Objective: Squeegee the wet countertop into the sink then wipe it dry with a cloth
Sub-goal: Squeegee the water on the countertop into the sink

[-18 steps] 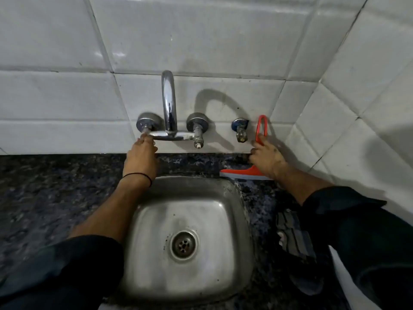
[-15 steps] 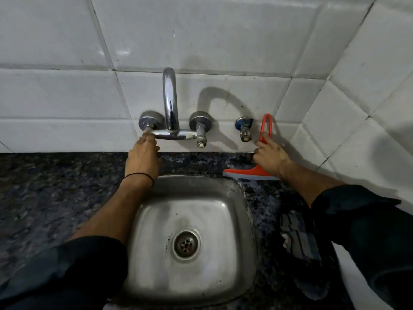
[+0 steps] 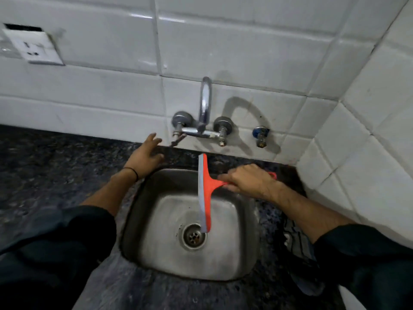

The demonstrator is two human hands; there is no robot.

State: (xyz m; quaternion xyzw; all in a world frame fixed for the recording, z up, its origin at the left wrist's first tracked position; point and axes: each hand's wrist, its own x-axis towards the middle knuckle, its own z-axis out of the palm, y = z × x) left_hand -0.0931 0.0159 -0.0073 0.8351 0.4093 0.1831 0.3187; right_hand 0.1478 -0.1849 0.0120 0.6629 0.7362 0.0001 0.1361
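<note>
- Dark sleeves pushed up both forearms, left sleeve (image 3: 55,240) and right sleeve (image 3: 366,253);
- thin black band (image 3: 131,172) around the left wrist;
- bare hands

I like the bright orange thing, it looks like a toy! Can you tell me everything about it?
It is a squeegee, made of what looks like orange-red plastic, with a long pale grey strip down its left edge for pushing water. A handle sticks out sideways from its middle, and the right hand grips it. The far tip of the handle peeks out past the hand. The blade hangs over the steel sink, running from the back rim toward the drain. Nothing else visibly touches it.
</note>
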